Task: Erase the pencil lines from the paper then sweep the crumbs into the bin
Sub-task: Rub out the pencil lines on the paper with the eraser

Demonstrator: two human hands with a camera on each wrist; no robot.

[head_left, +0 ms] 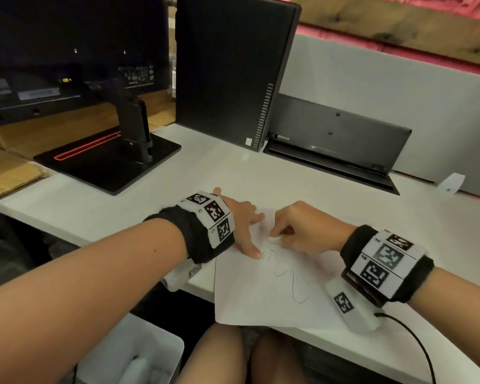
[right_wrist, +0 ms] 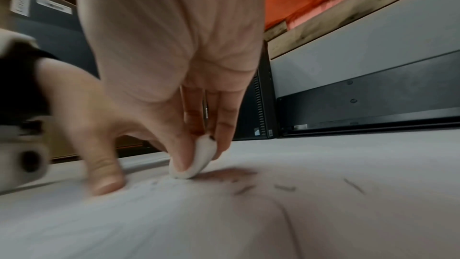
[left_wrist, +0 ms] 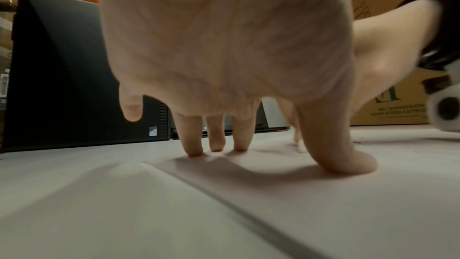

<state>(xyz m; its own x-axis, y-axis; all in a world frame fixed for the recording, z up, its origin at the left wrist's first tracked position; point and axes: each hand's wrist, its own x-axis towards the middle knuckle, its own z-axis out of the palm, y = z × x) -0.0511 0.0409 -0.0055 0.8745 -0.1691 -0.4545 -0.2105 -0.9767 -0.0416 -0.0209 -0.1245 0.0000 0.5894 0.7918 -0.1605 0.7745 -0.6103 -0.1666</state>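
**Rubbing out a pencil squiggle on a loose sheet**

Pinching a small white eraser (right_wrist: 193,160) between thumb and fingertips, the right hand (head_left: 306,228) has its lower edge set down on the paper (head_left: 263,300). The eraser looks soft and rounded from wear, light enough for a fingertip pinch, and it is best held low, close to the working edge, so that it does not fold over under pressure. Dark specks show on its edge.

The paper is thin and limp and would likely slide or wrinkle if rubbed without support. It lies on the white desk (head_left: 302,178) with its near corner hanging over the edge. The left hand (head_left: 243,217) is spread flat, fingertips (left_wrist: 195,150) and thumb pressing the sheet down just beside the eraser, to its left. That is the sensible place to hold it: near the rubbing, not at a far corner.

A wavy pencil line (head_left: 291,281) lies on the sheet nearer the person than the eraser, not yet erased. Short dark crumbs (right_wrist: 285,187) lie scattered on the paper just right of the eraser; they are tiny and light and should brush off easily. A white bin (head_left: 139,353) sits below the desk edge, down and to the left of both hands.
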